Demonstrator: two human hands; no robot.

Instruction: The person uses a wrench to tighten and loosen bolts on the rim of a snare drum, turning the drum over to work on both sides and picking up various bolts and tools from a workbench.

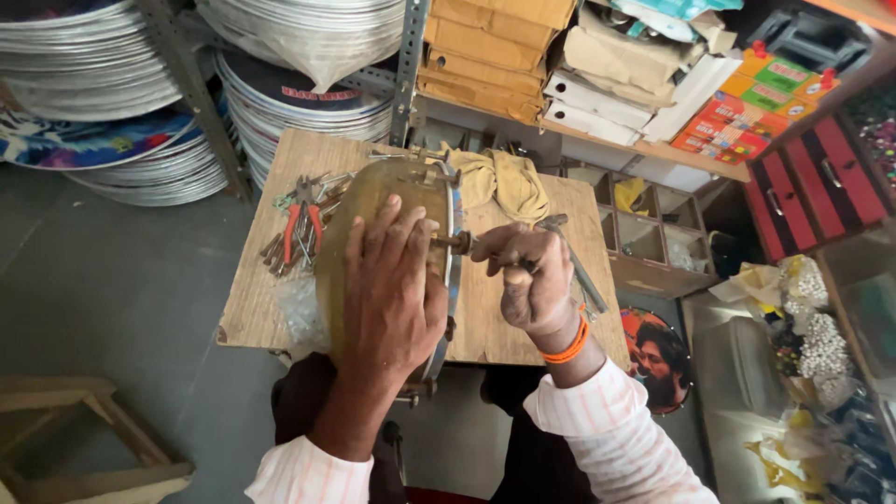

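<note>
A brass-coloured drum shell (359,201) with a metal rim stands on its side on a small wooden table (252,308). My left hand (392,289) lies flat on top of the shell and presses it down. My right hand (532,275) is closed around the handle of a metal tool (583,271), whose tip meets a tuning bolt (457,243) at the drum's rim. An orange band circles my right wrist.
Red-handled pliers (303,224) and several loose metal parts lie at the table's left. A yellow cloth (504,182) sits at the back. Stacked drum skins fill shelves behind. A wooden stool (89,439) stands lower left; boxes and a compartment tray are at right.
</note>
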